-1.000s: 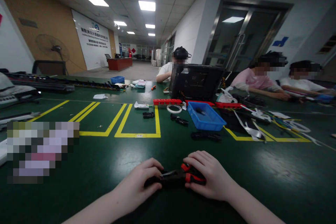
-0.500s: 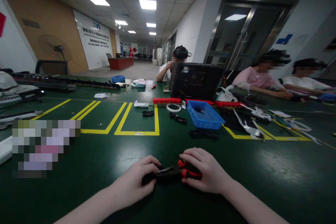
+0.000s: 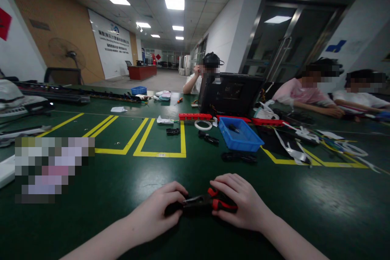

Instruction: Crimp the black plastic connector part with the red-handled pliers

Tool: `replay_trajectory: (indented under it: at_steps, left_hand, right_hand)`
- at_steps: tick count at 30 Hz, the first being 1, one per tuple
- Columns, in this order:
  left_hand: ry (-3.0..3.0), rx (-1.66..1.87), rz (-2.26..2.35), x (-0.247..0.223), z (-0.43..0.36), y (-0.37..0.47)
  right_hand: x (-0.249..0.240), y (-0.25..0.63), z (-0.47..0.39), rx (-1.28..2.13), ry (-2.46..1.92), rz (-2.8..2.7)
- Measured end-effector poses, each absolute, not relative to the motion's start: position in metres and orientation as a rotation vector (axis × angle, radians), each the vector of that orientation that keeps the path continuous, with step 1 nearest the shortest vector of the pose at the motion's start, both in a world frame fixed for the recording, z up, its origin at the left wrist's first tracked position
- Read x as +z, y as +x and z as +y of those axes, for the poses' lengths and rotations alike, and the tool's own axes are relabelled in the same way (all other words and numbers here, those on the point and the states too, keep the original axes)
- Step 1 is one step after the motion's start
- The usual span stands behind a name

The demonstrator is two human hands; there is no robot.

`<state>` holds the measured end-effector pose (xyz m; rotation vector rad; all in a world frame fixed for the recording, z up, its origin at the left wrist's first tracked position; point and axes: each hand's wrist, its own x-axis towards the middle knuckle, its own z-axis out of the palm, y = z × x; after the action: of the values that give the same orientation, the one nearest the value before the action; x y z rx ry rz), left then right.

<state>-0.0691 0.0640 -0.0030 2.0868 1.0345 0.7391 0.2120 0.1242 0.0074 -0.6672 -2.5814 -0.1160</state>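
Red-and-black handled pliers (image 3: 215, 202) lie low in the centre, close above the green table, jaws pointing left. My right hand (image 3: 240, 201) is closed round their handles, which are spread apart. My left hand (image 3: 163, 207) has its fingers curled round a dark object (image 3: 172, 208) at the jaw end. Much of that dark object is hidden by the fingers, and its exact contact with the jaws is too dark to tell.
A blue tray (image 3: 240, 143) holds a black item, with a black bundle (image 3: 239, 157) in front. Behind stand red strips (image 3: 195, 116), a white ring (image 3: 203, 125) and a black case (image 3: 231, 93). White straps (image 3: 289, 148) lie right. Several people sit beyond the table.
The view has shifted slightly. The handles and my right hand appear a little further right, with the grip unchanged. The person behind the case has moved a raised hand slightly.
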Motion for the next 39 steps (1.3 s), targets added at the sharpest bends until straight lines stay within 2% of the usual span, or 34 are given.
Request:
replay_trajectory:
  at_steps: [20,39]
  left_hand:
    - [2.074,0.676,1.063,0.004,0.061,-0.069]
    - [1.971,0.631,1.101,0.004,0.064,-0.071]
  right_hand:
    - [0.007,0.211,0.12,0.023,-0.721,-2.608]
    - [0.004,0.208,0.123,-0.162,-0.605,-2.48]
